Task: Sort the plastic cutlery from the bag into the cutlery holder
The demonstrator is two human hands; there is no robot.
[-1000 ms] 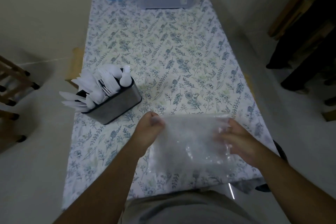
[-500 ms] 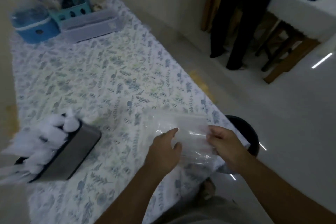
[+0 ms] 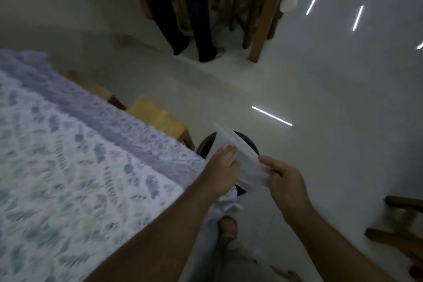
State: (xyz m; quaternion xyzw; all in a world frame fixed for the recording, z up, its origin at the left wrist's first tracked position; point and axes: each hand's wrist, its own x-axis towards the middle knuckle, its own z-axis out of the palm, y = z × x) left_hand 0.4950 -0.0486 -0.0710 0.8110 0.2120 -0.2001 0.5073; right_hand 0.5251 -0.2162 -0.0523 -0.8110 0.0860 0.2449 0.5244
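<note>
I see both grips, left hand (image 3: 223, 170) and right hand (image 3: 282, 177), pinching the clear bag (image 3: 240, 155) over a dark bin (image 3: 207, 144); contents indiscernible.

The scene is dim and grey-toned, with no strong shadows. Thin bright streaks of glare lie on the glossy floor (image 3: 343, 98) toward the right. Motion blur smears the floral tablecloth (image 3: 68, 178) on the table, its pattern unreadable. Wide-angle distortion bends the wooden furniture legs (image 3: 263, 25) at the top edge. The forearms look soft.
</note>
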